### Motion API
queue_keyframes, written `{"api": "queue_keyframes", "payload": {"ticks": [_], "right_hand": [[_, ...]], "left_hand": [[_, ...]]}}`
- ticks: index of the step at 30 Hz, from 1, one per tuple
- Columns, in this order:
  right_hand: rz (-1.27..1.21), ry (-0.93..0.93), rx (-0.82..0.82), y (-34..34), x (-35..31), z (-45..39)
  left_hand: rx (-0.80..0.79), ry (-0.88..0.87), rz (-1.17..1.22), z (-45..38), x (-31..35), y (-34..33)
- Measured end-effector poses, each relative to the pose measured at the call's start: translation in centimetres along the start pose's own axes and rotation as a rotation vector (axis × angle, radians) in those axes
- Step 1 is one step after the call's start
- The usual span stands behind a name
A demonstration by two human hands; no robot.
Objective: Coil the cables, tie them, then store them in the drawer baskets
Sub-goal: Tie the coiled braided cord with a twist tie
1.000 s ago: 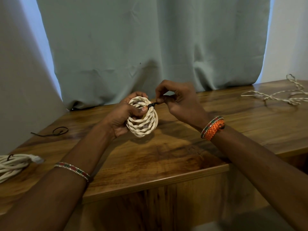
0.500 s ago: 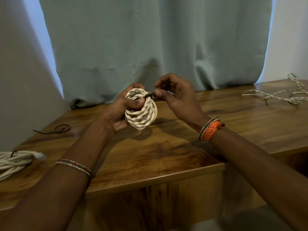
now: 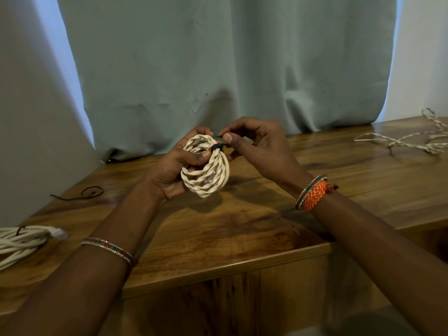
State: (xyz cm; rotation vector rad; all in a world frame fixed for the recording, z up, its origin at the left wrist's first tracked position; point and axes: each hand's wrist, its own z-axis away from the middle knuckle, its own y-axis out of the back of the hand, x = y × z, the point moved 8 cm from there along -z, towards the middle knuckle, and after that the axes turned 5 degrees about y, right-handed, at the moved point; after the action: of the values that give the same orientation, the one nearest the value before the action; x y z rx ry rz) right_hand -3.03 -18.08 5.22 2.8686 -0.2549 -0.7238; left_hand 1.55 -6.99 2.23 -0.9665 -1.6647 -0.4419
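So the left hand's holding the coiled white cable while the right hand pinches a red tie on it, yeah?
Not quite: the tie is black, not red, as the head view shows. The left hand does hold the coiled white cable while the right hand pinches the tie.

Dim; daylight rims the curtain, glare on table, edges warped

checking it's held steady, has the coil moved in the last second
No, not noticeably: the coil sits just as far right of the loose tie on the table.
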Motion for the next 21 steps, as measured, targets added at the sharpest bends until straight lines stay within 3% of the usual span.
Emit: {"api": "queue_keyframes", "payload": {"ticks": [21], "right_hand": [[0.322, 0.271, -0.013, -0.3, -2.6, 0.4]], "left_hand": [[-0.034, -0.008, -0.010, 0.2, 0.2, 0.2]]}}
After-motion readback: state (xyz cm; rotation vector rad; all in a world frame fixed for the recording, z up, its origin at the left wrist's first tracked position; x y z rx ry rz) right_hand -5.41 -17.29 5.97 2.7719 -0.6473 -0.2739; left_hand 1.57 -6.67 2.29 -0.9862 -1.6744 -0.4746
